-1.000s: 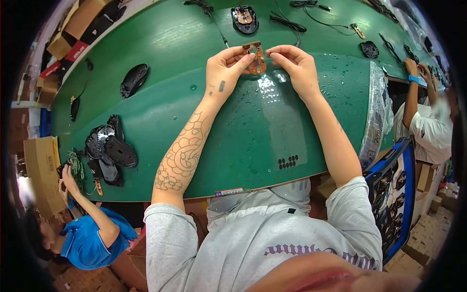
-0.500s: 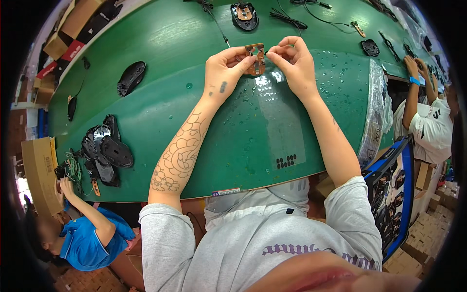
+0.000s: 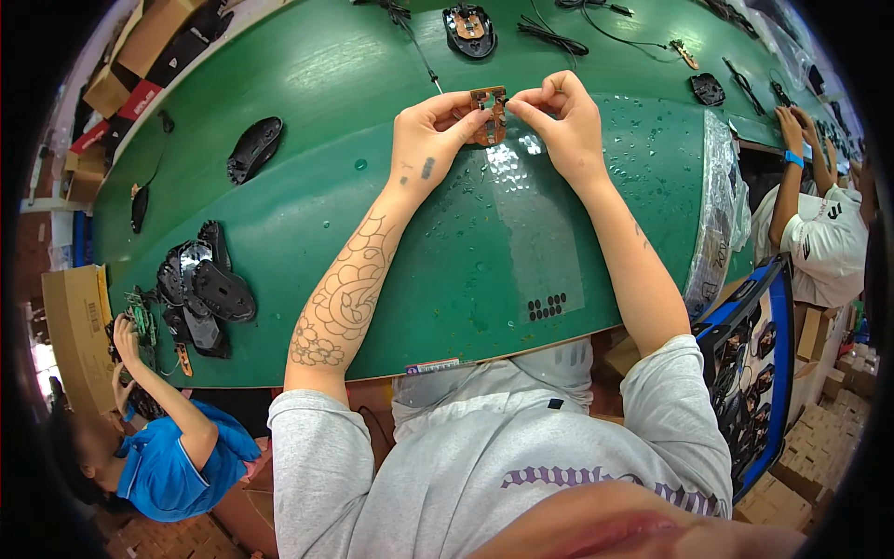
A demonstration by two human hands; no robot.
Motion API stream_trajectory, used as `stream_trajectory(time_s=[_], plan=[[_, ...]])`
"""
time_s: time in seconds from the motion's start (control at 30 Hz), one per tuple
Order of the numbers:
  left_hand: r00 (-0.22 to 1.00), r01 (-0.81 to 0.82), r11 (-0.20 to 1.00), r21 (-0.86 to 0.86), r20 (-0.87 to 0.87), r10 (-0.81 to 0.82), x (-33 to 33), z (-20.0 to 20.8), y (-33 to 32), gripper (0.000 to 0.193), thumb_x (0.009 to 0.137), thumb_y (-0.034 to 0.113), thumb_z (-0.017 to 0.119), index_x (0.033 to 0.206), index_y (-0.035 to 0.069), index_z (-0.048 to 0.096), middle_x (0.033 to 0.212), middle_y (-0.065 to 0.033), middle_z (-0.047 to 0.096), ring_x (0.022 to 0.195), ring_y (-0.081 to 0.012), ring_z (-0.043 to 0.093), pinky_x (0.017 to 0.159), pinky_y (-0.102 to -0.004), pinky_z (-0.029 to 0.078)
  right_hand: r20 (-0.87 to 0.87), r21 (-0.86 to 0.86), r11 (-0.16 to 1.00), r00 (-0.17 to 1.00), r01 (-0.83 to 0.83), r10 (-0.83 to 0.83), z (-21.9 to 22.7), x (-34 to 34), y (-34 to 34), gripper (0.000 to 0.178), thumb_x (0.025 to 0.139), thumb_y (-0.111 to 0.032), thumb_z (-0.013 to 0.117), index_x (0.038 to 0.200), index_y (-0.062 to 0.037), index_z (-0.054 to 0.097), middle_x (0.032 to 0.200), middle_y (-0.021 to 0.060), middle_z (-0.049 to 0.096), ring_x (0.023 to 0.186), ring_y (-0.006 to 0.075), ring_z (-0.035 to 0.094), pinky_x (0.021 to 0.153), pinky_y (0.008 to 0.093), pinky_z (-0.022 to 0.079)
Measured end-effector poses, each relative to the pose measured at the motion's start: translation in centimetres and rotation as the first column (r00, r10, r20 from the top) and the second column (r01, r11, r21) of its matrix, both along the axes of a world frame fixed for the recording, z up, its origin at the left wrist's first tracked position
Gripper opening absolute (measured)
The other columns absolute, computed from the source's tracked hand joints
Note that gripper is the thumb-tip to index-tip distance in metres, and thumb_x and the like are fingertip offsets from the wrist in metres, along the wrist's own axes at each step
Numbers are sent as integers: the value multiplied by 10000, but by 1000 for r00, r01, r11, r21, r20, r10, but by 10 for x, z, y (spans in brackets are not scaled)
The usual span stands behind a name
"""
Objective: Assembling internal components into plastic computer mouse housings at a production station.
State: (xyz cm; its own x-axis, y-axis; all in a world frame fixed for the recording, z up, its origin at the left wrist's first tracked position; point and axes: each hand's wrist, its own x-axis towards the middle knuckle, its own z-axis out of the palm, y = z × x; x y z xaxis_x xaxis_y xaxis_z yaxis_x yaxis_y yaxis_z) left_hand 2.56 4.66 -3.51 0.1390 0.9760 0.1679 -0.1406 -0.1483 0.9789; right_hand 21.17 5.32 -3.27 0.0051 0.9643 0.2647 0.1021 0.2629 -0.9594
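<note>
My left hand (image 3: 436, 140) pinches a small brown circuit board (image 3: 489, 130) by its left edge, thumb across its face. The board is held up over the green mat and has a cutout near its top. At the board's right edge, the thumb and forefinger of my right hand (image 3: 561, 126) are pressed together. A tiny dark bit shows at their tips, too small to name. Beyond the board lies an open black computer mouse base (image 3: 469, 32) with a brown board inside.
Black mouse shells lie in a pile (image 3: 200, 289) at the left, and a single shell (image 3: 254, 149) lies farther back. Coiled black cables (image 3: 551, 37) are at the back. Water drops and several black dots (image 3: 547, 306) mark the mat (image 3: 419, 317). Co-workers sit left (image 3: 182, 456) and right (image 3: 824, 233).
My right fingertips have moved slightly left, closer to the board's edge. The left hand still holds the board. The co-worker at the left has shifted their hands.
</note>
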Motion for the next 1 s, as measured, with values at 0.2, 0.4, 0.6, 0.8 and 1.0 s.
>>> stream_trajectory(time_s=[0.2,0.4,0.6,0.8,1.0], plan=[[1000,0,1000,5,-30,0,-1,-5,2,232,882,17,695,1105,-45,705,855,-99,731,700,-119,681,660,-194,572,-15,12,1000,1000,7,-7,-4,0,2,296,817,-11,738,827,-67,447,836,81,709,751,121,637,719,232,518],[1000,1,1000,-5,-20,-1,1,-2,2,223,879,14,697,1095,-38,714,846,-96,731,705,-119,680,659,-192,568,-65,13,1000,998,11,-10,-9,0,4,325,815,-13,741,791,-76,423,833,86,711,740,117,632,707,231,515],[1000,4,1000,-9,-2,-4,1,-1,1,229,878,9,696,1102,-35,715,843,-92,731,710,-115,675,665,-195,568,-105,-22,999,994,35,-38,-9,-3,2,350,812,-14,744,766,-87,404,829,86,711,738,109,627,695,221,504],[1000,9,1000,7,15,-10,-1,-5,-3,237,882,4,692,1115,-27,717,860,-84,733,707,-110,666,670,-194,568,-198,-56,997,979,45,-56,-12,-9,-3,382,803,-7,745,735,-100,381,832,86,713,743,100,625,684,209,493],[994,91,996,1,65,-90,6,-10,8,236,887,1,682,1119,-31,715,880,-79,736,707,-106,660,678,-192,568,-106,-4,1000,994,25,-25,-20,4,3,225,827,-40,739,802,-58,517,861,78,716,772,103,633,714,217,500]])
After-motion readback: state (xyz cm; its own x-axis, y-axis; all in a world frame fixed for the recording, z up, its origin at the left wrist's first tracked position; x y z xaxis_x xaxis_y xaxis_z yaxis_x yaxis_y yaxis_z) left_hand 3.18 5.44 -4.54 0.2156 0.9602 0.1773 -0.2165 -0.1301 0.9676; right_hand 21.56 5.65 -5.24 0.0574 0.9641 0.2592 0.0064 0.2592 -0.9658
